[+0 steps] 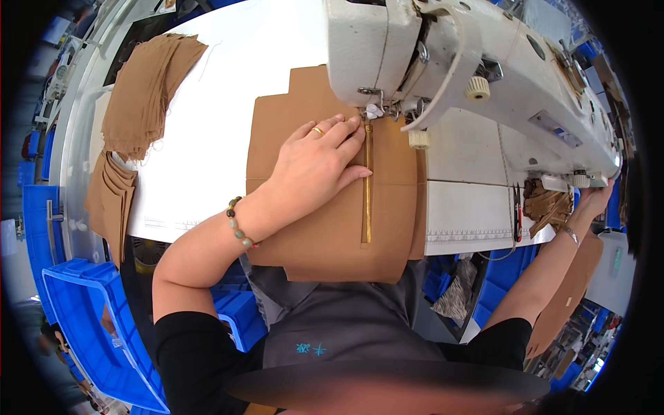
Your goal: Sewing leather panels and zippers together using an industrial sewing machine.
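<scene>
My left hand (319,153) lies on a brown fabric panel (311,235), its fingers stretched toward the presser foot (372,112) of a white sewing machine (498,62). Beside my thumb and fingertips runs a gold-toothed zipper (369,183), set in a long narrow slot of the panel. The zipper's far end is under the needle area. At the machine's far right end, my right hand (593,200) curls around the handwheel side; most of its fingers are hidden behind the machine body. Another brown layer (420,207) shows along the panel's right edge.
Stacked brown fabric pieces (149,90) lie at the table's left, with more pieces (111,197) hanging over its edge. Blue bins (90,277) stand at the lower left. Red-and-black thread snips (517,214) and a crumpled brown bundle (546,206) lie near my right forearm.
</scene>
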Available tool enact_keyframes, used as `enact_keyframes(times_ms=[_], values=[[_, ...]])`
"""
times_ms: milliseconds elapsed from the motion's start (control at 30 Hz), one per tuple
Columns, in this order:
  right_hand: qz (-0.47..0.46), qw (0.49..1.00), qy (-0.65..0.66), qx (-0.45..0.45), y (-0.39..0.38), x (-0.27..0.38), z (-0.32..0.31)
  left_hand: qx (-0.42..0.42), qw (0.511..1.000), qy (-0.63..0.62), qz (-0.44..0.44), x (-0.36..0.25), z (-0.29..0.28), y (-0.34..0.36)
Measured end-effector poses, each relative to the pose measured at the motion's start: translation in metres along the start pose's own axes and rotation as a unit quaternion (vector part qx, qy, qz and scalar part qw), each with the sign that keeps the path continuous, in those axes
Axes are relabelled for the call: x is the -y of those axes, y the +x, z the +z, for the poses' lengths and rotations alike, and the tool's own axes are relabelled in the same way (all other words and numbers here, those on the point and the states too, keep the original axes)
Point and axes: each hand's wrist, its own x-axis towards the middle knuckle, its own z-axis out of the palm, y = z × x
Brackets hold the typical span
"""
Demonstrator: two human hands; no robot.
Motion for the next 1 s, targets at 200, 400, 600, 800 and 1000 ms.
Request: enact_keyframes(times_ms=[200, 400, 600, 800, 1000], values=[[-0.375, 0.809, -0.45, -0.049, -0.118, 0.043, 0.089, -0.005, 1.0, 0.014, 0.003, -0.001, 0.002, -0.001], [-0.384, 0.651, -0.321, 0.57, -0.324, 0.007, 0.237, -0.01, 1.0, 0.013, -0.003, -0.002, 0.005, -0.003], [-0.312, 0.626, -0.305, 0.647, -0.375, -0.024, 0.296, 0.015, 0.988, -0.114, -0.103, 0.0, 0.002, -0.005], [-0.315, 0.619, -0.321, 0.643, -0.378, -0.035, 0.289, 0.012, 0.996, -0.076, -0.041, 0.0, 0.003, -0.009], [-0.334, 0.619, -0.322, 0.634, -0.378, -0.035, 0.289, 0.034, 0.998, -0.051, -0.018, -0.001, 0.004, -0.008]])
